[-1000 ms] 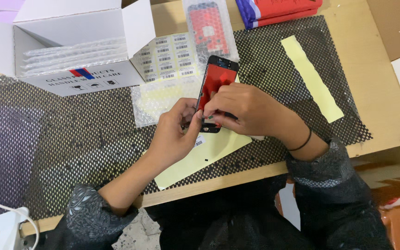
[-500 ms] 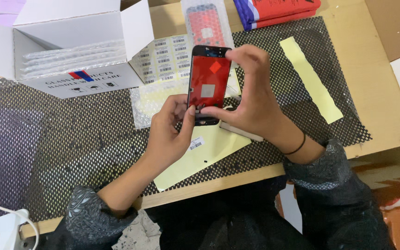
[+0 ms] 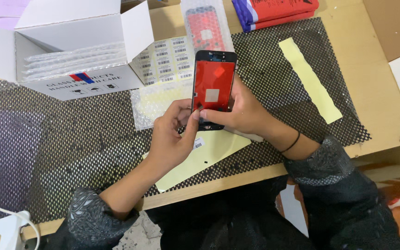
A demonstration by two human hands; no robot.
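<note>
A black-framed phone screen panel (image 3: 214, 85) with a red protective film on its back stands upright above the mat, held in both hands. My right hand (image 3: 244, 113) grips its lower right edge from behind. My left hand (image 3: 174, 134) pinches its lower left corner with thumb and fingers. Under the hands lies a pale yellow backing sheet (image 3: 209, 153) carrying a small barcode sticker (image 3: 198, 144).
A black mesh mat (image 3: 70, 139) covers the wooden table (image 3: 380, 97). An open white box (image 3: 70, 51) of bubble-wrapped parts stands far left. A barcode label sheet (image 3: 167, 60), a bagged red panel (image 3: 205, 25), a yellow strip (image 3: 309, 78) and red packets (image 3: 274, 9) lie beyond.
The panel has been lifted from a low tilt near the mat to an upright, flat-on position. My right hand shifted lower on it; my left hand stays at its bottom corner.
</note>
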